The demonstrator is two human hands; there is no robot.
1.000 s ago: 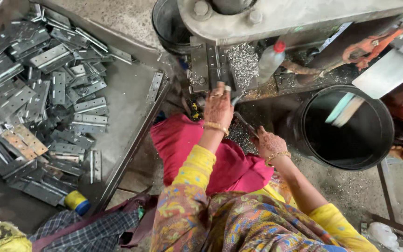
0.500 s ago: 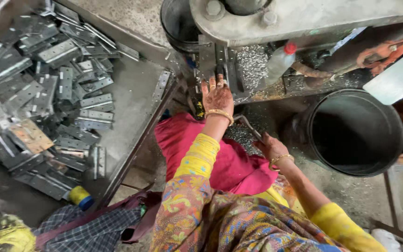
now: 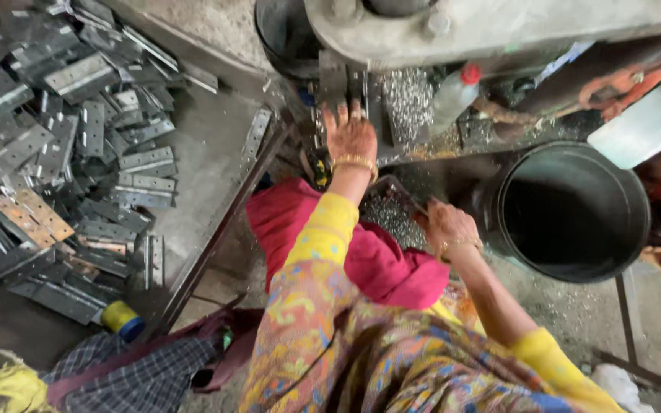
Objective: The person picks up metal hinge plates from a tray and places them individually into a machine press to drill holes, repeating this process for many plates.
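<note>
Fingers of the left hand (image 3: 351, 136) are spreading flat, palm down, against the front of the grey press machine (image 3: 499, 27), reaching up to its dark slotted bed; whether anything is lying under the palm cannot be told. A gold bangle is sitting at that wrist, and the yellow sleeve is running back over a red cloth (image 3: 346, 245) lying in the lap. The right hand (image 3: 449, 227) is curling low beside the machine, seemingly closing around a thin dark bar that is slanting across a tray of metal shavings (image 3: 392, 218); the grip itself is partly hidden, so how tightly it is holding cannot be told. A black bucket (image 3: 575, 210) is standing just right of that hand. A plastic bottle with a red cap (image 3: 453, 95) is leaning on the machine's ledge among more shavings. Well off to the left, a heap of grey metal hinges (image 3: 63, 153) is lying across a metal sheet.
</note>
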